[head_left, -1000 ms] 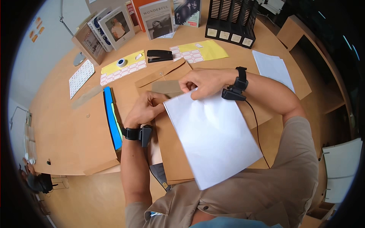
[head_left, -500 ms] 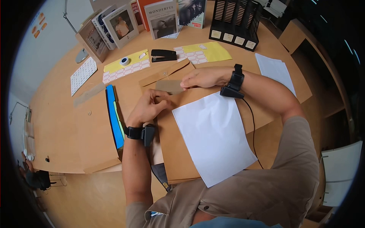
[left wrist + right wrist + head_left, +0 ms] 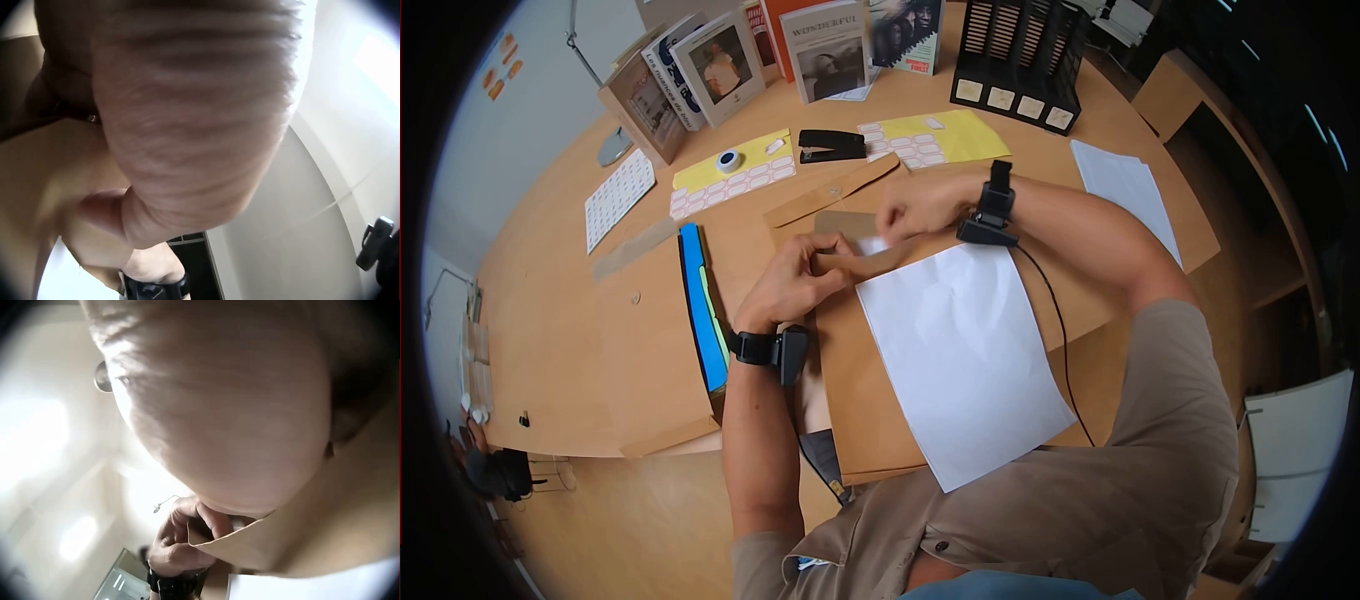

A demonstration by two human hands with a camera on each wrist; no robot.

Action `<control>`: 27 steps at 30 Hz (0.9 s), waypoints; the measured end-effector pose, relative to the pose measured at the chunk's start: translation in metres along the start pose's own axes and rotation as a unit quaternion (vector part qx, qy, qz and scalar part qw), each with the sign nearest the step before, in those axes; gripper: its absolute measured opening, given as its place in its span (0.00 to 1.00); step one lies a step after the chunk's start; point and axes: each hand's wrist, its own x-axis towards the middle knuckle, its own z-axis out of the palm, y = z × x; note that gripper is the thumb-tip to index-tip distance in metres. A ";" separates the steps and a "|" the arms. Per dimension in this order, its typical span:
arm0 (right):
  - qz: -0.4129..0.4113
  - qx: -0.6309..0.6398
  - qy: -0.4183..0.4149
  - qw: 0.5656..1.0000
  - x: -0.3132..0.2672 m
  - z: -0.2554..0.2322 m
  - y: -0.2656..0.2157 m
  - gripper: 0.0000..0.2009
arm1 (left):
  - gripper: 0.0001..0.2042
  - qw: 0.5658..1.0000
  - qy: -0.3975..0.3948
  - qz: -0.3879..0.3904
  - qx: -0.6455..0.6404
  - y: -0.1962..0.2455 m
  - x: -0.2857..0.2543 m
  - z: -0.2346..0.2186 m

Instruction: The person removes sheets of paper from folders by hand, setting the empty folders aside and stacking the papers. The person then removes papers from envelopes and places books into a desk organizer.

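Observation:
A large brown envelope (image 3: 855,400) lies at the table's front edge, its mouth facing away from the person. My left hand (image 3: 785,280) pinches the left part of the mouth's lip, the thumb on the near side. Curled fingers of my right hand (image 3: 925,205) grip the lip farther right; their tips are blurred and partly hidden. Between the hands the lip stands raised, and a bit of white paper (image 3: 870,244) shows in the gap. White sheets (image 3: 965,365) lie on top of the envelope. In the right wrist view, the lip (image 3: 250,534) runs between both hands.
Blue and black folders (image 3: 703,310) stick out of another brown envelope (image 3: 635,350) on the left. Behind lie a stapler (image 3: 832,146), a tape roll (image 3: 728,160) and label sheets (image 3: 735,188). Books (image 3: 830,55) and a black file rack (image 3: 1020,65) stand at the back; papers (image 3: 1125,190) lie right.
The right hand has let go of the white sheets and moved to the envelope's lip, then slightly left with its fingers curling more. The lip has risen, and white paper now shows behind it.

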 end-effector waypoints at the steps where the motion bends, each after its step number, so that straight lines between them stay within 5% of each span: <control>1: -0.006 -0.056 0.065 0.996 -0.002 -0.009 0.002 0.08 | 0.07 0.999 0.004 0.032 -0.030 -0.007 0.003 0.001; 3: -0.238 -0.108 0.359 0.896 0.012 -0.030 0.050 0.08 | 0.07 0.996 0.005 0.062 -0.063 -0.011 0.005 0.002; 5: -0.080 -0.215 0.524 0.820 -0.007 -0.079 0.038 0.08 | 0.07 0.997 0.043 0.007 -0.058 -0.007 0.003 0.002; 7: -0.131 -0.241 0.615 0.739 -0.043 -0.123 0.026 0.08 | 0.08 0.998 0.060 -0.004 -0.034 -0.006 0.002 -0.002; 9: -0.089 -0.213 0.653 0.722 -0.076 -0.130 -0.007 0.11 | 0.07 0.997 0.066 -0.043 0.025 -0.008 0.004 -0.007; 13: -0.173 0.145 0.605 0.763 -0.157 -0.124 -0.067 0.10 | 0.13 0.996 0.078 -0.047 -0.016 -0.010 0.006 -0.004; 16: -0.200 0.154 0.500 0.828 -0.160 -0.113 -0.061 0.09 | 0.18 0.995 0.078 -0.044 0.031 -0.018 0.008 -0.006; 19: -0.179 -0.097 0.325 0.924 -0.104 -0.040 -0.027 0.05 | 0.21 0.991 0.121 -0.034 0.054 -0.027 0.010 -0.001; 22: -0.133 -0.105 0.254 0.952 -0.071 0.038 -0.009 0.04 | 0.20 0.995 0.101 -0.009 0.009 -0.043 0.015 -0.004; 27: -0.138 -0.249 0.352 0.892 -0.051 0.094 0.008 0.03 | 0.20 0.994 0.070 -0.073 0.032 -0.021 0.010 -0.004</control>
